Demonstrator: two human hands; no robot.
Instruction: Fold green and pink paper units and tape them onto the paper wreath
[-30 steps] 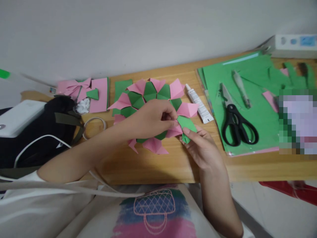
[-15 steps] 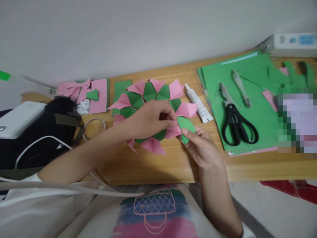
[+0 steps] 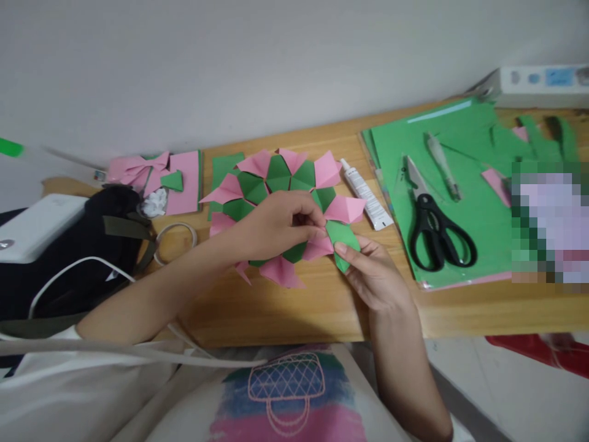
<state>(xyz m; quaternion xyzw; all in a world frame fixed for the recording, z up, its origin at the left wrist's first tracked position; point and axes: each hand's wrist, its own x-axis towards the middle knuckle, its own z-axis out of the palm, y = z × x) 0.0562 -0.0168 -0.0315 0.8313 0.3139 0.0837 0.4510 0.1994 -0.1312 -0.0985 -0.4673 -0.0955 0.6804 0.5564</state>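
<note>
Paper wreath (image 3: 279, 173) of green and pink folds lies on the wooden tabletop (image 3: 271, 316), and the main risk sits at its right-hand edge. There the left hand (image 3: 280, 222) pinches, thumb against forefinger, on paper beside a light green piece (image 3: 343, 233), though which layers it catches cannot be told; the right hand (image 3: 378, 273) grips that piece, thumb on top and fingers beneath. Should the two pinches pull unevenly, the piece could slip askew or the thin paper crease or tear. The left hand and wrist lie over the wreath's middle, so a downward lean might flatten its folds; whether they press on it is hidden. Just beyond the wreath's upper right edge lies a white tube (image 3: 367, 195), apparently capped, its contents out of sight; an outward swing of the right hand might nudge it. Farther right of the wreath, a clear sleeve (image 3: 460, 282) seems to contain green sheets (image 3: 488, 245) with pink along the near border, while black-handled scissors (image 3: 430, 215) rest on top, not inside. Left of the wreath, a dark bag (image 3: 119, 202) carries a white block (image 3: 46, 224) on its upper side; what the bag contains cannot be seen.
</note>
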